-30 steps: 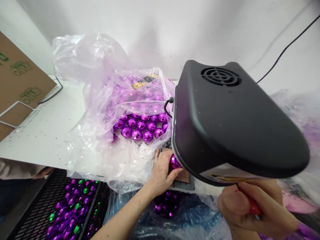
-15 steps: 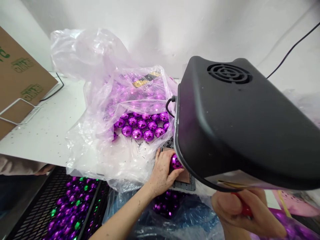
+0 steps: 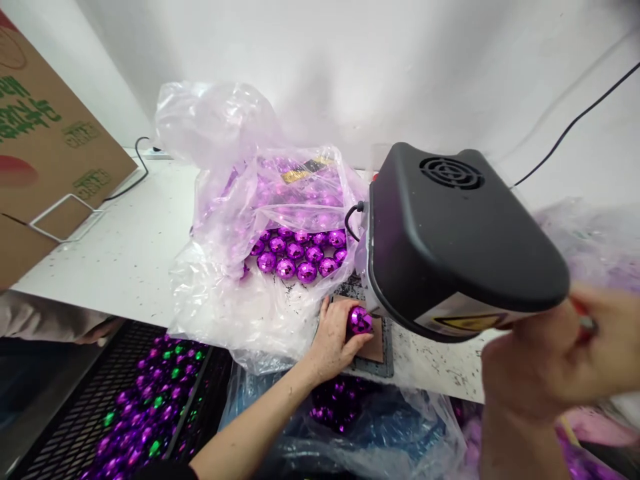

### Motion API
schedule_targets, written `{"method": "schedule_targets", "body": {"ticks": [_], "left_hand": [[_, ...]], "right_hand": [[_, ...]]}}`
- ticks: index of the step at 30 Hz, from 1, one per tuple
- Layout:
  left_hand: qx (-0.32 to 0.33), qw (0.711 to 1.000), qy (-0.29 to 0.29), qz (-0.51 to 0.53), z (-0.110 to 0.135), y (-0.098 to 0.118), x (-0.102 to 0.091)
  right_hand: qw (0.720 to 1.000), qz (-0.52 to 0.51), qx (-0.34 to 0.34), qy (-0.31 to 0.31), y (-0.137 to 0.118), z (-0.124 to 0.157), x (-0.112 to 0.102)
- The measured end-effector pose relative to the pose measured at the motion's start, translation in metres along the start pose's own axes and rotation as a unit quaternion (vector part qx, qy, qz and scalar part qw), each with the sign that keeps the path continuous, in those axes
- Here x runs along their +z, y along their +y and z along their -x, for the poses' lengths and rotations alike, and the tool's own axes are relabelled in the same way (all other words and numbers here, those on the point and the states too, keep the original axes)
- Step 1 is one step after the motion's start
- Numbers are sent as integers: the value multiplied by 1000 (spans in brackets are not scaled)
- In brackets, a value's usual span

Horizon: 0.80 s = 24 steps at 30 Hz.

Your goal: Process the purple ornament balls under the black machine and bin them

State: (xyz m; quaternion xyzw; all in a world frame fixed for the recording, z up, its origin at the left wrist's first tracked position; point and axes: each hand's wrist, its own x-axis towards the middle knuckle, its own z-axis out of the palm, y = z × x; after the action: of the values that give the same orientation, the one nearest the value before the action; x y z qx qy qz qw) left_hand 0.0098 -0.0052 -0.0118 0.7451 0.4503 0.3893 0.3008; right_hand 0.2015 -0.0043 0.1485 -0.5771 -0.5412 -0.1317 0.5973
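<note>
The black machine (image 3: 470,230), crate (image 3: 97,383) of baubles (image 3: 143,400) and cardboard box (image 3: 53,160) suggest a workshop.

I can see a black sleeve (image 3: 167,470) edging the bare left forearm (image 3: 260,420), which carries dark specks; the left hand (image 3: 337,337) and right hand (image 3: 555,353) are ungloved.

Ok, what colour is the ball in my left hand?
The ball is shiny purple with facets, in the head view.

Your passage: speckled white tabletop (image 3: 433,359), right of grey rectangular mat (image 3: 388,357). Your obstacles: black rounded plastic housing (image 3: 465,233), above; crumpled translucent plastic bag (image 3: 215,287), left.
</note>
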Motion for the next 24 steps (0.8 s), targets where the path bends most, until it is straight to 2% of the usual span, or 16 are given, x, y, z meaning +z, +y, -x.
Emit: {"method": "schedule_targets", "body": {"ticks": [1,3,6,11,14,16,19,21,22,24], "left_hand": [[3,1000,4,12,0,1,-1],[4,999,13,39,4,3,-6],[-11,998,3,59,23,10,-20],[-28,990,-135,-43,70,31,-42],[-36,980,-182,-69,75,39,-54],[-32,985,-165,-40,59,37,-68],[-12,997,-62,-36,11,20,-101],[-1,996,19,-86,-30,3,-123],[-8,992,40,-115,-51,-5,-132],[-22,983,44,-177,-88,-18,-144]], "right_hand": [[1000,-16,12,7,-3,-15,8],[996,-63,56,-18,-5,-36,22],[994,-74,79,-27,-1,-48,33],[995,-58,75,-32,9,-46,28],[996,-55,66,-36,13,-46,27],[996,-56,61,-42,14,-46,27],[996,-54,58,-51,18,-46,27],[996,-38,53,-55,19,-46,26],[997,-32,50,-53,20,-47,26],[997,-34,46,-51,18,-47,26]]}}
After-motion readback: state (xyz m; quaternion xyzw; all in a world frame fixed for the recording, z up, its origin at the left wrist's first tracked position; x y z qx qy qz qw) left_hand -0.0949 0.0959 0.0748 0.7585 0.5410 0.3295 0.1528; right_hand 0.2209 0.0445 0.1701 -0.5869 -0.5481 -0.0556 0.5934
